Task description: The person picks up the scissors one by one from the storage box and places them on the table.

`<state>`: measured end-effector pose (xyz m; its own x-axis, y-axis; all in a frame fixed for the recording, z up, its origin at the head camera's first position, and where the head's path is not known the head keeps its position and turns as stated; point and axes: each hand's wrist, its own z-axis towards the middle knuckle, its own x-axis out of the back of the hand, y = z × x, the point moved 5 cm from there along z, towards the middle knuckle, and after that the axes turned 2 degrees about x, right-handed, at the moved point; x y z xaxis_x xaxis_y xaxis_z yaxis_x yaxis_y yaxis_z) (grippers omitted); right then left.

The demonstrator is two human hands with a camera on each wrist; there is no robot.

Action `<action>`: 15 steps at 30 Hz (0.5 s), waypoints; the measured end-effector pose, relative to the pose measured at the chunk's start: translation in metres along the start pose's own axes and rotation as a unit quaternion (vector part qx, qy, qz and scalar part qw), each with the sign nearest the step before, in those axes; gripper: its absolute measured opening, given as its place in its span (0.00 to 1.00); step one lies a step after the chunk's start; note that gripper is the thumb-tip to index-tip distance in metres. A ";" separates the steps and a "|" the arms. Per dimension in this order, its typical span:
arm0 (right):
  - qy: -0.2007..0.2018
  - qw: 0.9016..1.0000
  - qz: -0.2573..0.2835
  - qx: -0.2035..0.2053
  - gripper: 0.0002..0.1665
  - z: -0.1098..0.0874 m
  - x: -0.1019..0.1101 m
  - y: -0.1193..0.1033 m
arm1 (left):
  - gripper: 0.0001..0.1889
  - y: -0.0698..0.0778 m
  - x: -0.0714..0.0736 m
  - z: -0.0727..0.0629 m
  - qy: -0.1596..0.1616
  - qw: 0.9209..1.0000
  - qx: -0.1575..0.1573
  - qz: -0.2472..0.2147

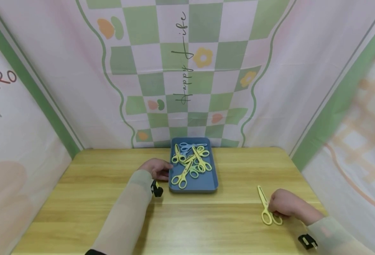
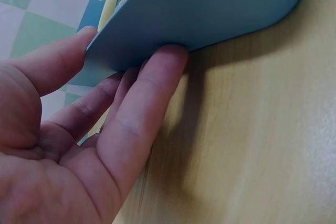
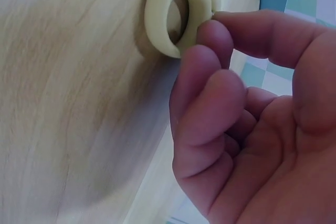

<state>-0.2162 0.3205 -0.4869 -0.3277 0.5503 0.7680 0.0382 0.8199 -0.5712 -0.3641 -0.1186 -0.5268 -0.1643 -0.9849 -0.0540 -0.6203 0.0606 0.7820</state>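
My right hand pinches a pair of yellow scissors by the handle at the table's right side; the blades point away. In the right wrist view, thumb and forefinger meet beside one finger loop, with the other fingers curled into the palm. At the left side of a blue tray is my left hand. Its thumb lies at the tray's rim, and its extended fingers touch the outer wall lower down. Several yellow scissors, plus blue scissors and green scissors, lie jumbled in the tray.
The wooden table carries the tray near its back edge, in the middle. Behind it hangs a green and white checkered cloth, with printed curtains on both sides. A black wrist device sits by the right sleeve.
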 end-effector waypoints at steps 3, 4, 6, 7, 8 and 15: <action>0.006 1.000 -0.011 0.002 0.10 0.001 0.001 0.000 | 0.13 0.000 0.000 0.000 0.003 1.000 0.003 0.000; 0.008 1.000 -0.016 0.001 0.11 0.001 0.002 0.000 | 0.13 0.000 0.001 0.000 0.003 1.000 0.003 -0.001; 0.010 1.000 -0.025 0.001 0.12 0.001 0.004 -0.001 | 0.13 0.000 0.001 0.001 0.005 1.000 0.004 -0.001; 0.011 0.999 -0.032 0.002 0.12 0.002 0.005 -0.002 | 0.13 0.000 0.001 0.001 0.005 1.000 0.003 -0.001; 0.013 0.999 -0.037 0.002 0.12 0.002 0.006 -0.004 | 0.12 0.000 0.001 0.001 0.006 1.000 0.003 -0.001; 0.011 0.999 -0.045 0.009 0.17 0.003 0.007 -0.009 | 0.12 0.000 0.001 0.001 0.010 1.000 0.001 -0.004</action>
<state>-0.2222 0.3166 -0.4771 -0.3077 0.4774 0.8231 -0.0071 0.8639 -0.5037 -0.3653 -0.1194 -0.5274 -0.1445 -0.9883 -0.0482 -0.6237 0.0532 0.7799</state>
